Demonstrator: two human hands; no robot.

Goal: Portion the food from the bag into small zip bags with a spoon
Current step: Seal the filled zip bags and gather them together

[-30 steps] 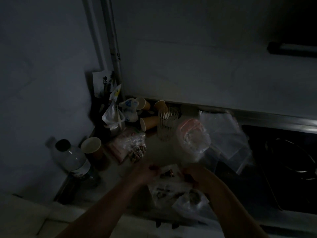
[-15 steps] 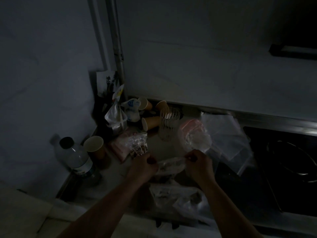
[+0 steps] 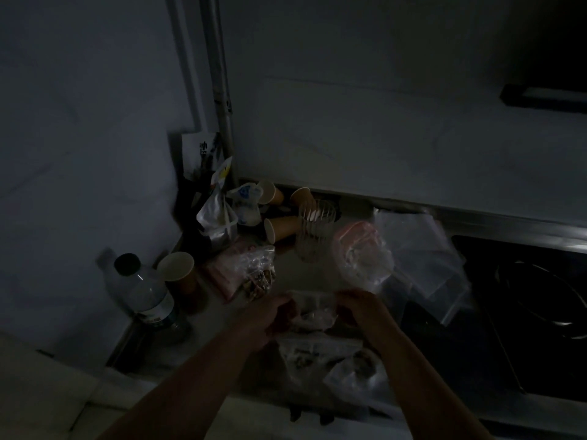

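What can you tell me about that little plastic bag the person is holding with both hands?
The small zip bag is clear, thin, crinkly plastic with dark bits of food inside; the dim light hides what the food is. It is held above the counter, roughly level, stretched between the left hand and the right hand, each pinching one end. Whether its zip is sealed cannot be told. Other food bags lie just below it.

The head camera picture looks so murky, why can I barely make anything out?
Head view: the room is very dim, so the hands and the small zip bag between them are near-silhouettes; the wide lens bends the wall pipe; only faint glints show on the bottle.
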